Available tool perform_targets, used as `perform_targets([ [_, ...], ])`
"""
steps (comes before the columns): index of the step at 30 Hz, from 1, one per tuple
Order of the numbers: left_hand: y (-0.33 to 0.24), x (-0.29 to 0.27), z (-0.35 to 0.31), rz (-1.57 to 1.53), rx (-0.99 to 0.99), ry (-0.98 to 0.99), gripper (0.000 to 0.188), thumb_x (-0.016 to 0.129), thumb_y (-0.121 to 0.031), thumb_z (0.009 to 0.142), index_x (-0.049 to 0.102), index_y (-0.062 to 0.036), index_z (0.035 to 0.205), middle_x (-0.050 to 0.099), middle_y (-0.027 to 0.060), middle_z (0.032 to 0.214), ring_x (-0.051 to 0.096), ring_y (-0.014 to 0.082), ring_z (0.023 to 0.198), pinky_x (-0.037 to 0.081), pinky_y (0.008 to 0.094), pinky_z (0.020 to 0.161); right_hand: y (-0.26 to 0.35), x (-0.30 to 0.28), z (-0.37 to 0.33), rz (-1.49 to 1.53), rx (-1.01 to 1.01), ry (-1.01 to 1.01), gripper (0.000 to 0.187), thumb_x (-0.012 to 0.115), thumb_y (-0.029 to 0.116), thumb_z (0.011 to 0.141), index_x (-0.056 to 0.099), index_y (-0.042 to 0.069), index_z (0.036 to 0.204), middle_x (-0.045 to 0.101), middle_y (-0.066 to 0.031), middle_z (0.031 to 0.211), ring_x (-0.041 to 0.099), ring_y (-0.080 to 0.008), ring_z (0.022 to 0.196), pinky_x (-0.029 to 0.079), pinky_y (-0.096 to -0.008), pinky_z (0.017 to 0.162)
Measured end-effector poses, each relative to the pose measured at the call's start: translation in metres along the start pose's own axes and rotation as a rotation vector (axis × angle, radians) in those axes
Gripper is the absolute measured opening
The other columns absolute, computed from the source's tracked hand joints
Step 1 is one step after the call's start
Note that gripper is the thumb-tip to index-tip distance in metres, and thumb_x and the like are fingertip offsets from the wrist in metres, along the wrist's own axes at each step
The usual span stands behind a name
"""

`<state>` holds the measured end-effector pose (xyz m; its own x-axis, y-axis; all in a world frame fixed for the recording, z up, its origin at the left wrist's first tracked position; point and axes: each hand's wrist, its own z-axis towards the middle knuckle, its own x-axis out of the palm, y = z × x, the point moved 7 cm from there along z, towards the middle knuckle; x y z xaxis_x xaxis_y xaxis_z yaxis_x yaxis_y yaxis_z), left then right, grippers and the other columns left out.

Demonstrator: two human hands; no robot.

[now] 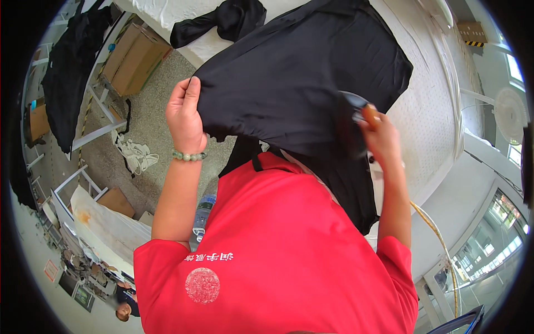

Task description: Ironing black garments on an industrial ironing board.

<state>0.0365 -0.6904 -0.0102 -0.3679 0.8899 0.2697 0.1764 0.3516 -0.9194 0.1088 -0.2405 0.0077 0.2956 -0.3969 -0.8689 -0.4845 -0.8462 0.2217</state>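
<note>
A black garment (278, 83) with a smooth sheen is spread over the white padded table and hangs down its near edge. My left hand (186, 111), a beaded bracelet at its wrist, pinches the garment's left edge between thumb and fingers and holds it out past the table. On the right, my right hand (381, 136) is closed round the orange-brown handle of an iron (351, 119), which is over the near right part of the cloth. Motion smears the iron and hides most of its body; whether its sole touches the cloth I cannot tell.
Another bunched black cloth (219, 23) lies at the table's far left. The white tabletop (423, 94) extends to the right, where a yellowish hose (434, 228) hangs. On the floor left are a cardboard box (133, 61), crumpled white cloth (136, 153) and a plastic bottle (203, 214).
</note>
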Motion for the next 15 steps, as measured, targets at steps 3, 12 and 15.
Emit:
perform_targets([
  [3, 0.004, 0.002, 0.000, -0.012, -0.101, -0.055, 0.018, 0.067, -0.016, 0.101, 0.069, -0.0008, 0.110, 0.069, 0.0007, 0.102, 0.061, 0.0082, 0.092, 0.049, 0.0241, 0.085, -0.139, -0.026, 0.005, -0.059, 0.227, -0.245, 0.043, 0.071, 0.035, 0.092, 0.065, 0.001, 0.117, 0.072, -0.0238, 0.101, 0.070, -0.0416, 0.097, 0.052, -0.0486, 0.084],
  [12, -0.036, 0.103, -0.005, -0.048, -0.080, 0.301, 0.026, 0.058, -0.010, 0.101, 0.065, -0.0010, 0.124, 0.069, 0.0089, 0.116, 0.065, 0.0197, 0.107, 0.051, 0.0333, 0.096, -0.292, -0.048, -0.050, -0.288, 0.380, -0.540, 0.054, 0.075, 0.030, 0.089, 0.058, 0.001, 0.131, 0.064, -0.0211, 0.130, 0.061, -0.0402, 0.118, 0.050, -0.0482, 0.096],
  [15, -0.055, 0.125, -0.003, -0.125, -0.043, 0.326, 0.029, 0.055, -0.011, 0.101, 0.063, -0.0015, 0.128, 0.070, 0.0106, 0.116, 0.066, 0.0224, 0.106, 0.052, 0.0377, 0.096, -0.185, -0.015, -0.107, -0.174, -0.192, -0.764, 0.052, 0.073, 0.021, 0.089, 0.057, 0.002, 0.135, 0.058, -0.0196, 0.137, 0.054, -0.0382, 0.130, 0.041, -0.0483, 0.110],
])
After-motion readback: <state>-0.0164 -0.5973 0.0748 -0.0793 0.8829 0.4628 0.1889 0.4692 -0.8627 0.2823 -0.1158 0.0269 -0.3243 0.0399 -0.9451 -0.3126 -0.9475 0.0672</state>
